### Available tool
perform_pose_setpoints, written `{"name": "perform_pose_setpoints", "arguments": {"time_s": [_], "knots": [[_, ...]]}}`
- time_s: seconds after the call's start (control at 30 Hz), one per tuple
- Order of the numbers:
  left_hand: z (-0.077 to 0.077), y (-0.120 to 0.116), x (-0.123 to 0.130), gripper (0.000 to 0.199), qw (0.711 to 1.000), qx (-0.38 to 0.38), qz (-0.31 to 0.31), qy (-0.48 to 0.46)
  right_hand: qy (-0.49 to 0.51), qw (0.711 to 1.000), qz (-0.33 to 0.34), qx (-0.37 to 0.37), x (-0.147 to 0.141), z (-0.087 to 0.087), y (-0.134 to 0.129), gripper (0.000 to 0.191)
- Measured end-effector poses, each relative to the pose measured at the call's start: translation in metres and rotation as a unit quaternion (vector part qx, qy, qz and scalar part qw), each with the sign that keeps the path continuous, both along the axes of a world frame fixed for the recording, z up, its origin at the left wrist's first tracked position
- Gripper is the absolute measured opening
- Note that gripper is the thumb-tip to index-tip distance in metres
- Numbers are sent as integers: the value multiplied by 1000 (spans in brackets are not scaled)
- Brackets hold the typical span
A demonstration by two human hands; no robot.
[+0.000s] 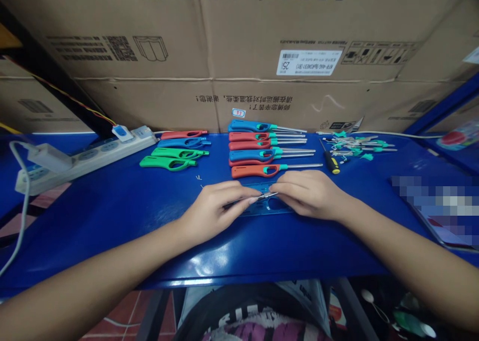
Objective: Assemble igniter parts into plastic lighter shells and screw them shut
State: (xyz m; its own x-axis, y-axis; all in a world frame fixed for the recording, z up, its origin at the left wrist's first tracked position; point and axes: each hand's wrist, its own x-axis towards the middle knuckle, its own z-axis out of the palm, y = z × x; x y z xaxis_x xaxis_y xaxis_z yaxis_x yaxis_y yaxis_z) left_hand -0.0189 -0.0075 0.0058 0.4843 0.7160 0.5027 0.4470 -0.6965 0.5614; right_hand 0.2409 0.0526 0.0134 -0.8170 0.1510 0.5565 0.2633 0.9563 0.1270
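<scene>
My left hand point(220, 203) and my right hand point(310, 191) meet over the middle of the blue table. Between their fingertips is a small, thin silvery metal part point(267, 195), pinched from both sides; its exact kind is too small to make out. Just beneath the fingers lies a translucent blue plastic lighter casing point(275, 205), partly covered by both hands. Beyond them is a row of long-nosed lighters point(254, 170) in red and blue with metal tubes and teal triggers.
Red, blue and green lighter handles point(168, 162) without tubes lie at left, near a white power strip point(90, 154). A yellow-black screwdriver point(332, 164) and a pile of teal-and-metal parts point(359, 146) are at right. A large cardboard box point(179, 96) stands behind.
</scene>
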Motion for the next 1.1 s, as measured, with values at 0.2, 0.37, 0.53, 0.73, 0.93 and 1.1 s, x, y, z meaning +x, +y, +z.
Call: {"name": "perform_pose_setpoints", "arguments": {"time_s": [0.2,0.37,0.53,0.73,0.93,1.1], "knots": [[0,-4,5,20,998,-5,47,-29,15,995,0,-95,-4,-2,-4,17],[-1,-2,3,13,998,12,38,-39,19,972,35,-232,-16,5,-7,17],[2,-2,1,12,995,17,78,-62,17,965,23,-260,-24,18,-8,16],[3,-4,1,11,994,13,74,-76,46,960,22,-275,-23,8,-9,20],[3,-3,4,7,992,-45,64,-103,40,973,20,-225,-19,-2,-12,15],[2,-4,5,5,991,-56,69,-101,42,978,15,-203,-20,-2,-15,15]]}}
